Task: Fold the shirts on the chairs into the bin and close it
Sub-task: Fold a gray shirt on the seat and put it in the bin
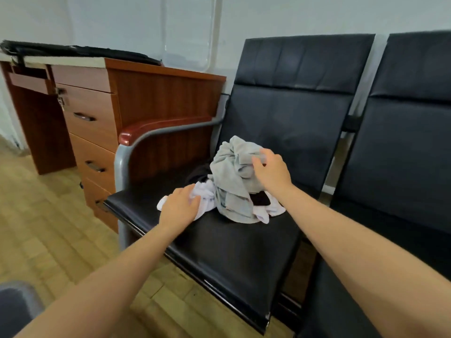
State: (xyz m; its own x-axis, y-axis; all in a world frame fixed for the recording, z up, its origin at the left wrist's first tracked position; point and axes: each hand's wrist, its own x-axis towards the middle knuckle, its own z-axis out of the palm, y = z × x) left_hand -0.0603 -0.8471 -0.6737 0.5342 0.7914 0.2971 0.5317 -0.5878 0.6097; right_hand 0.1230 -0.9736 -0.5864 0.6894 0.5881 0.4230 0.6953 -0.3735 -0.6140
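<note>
A wooden desk (136, 93) with drawers stands at far left. On the black chair (219, 252) seat, the left hand (179, 206) rests with relaxed fingers on the white shirt (207, 198); the right hand (271, 170) curls into the grey shirt (231, 176) heaped beside it. This looks like the pick-up step; next, one shirt needs separating and spreading flat. No bin shows.

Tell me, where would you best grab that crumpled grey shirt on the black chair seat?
Probably at the top of the crumpled grey shirt, coming from above. It sits highest in the pile, heaped over the white shirt, so its raised folds are free to pinch. The right hand is already there on its upper folds.
</note>
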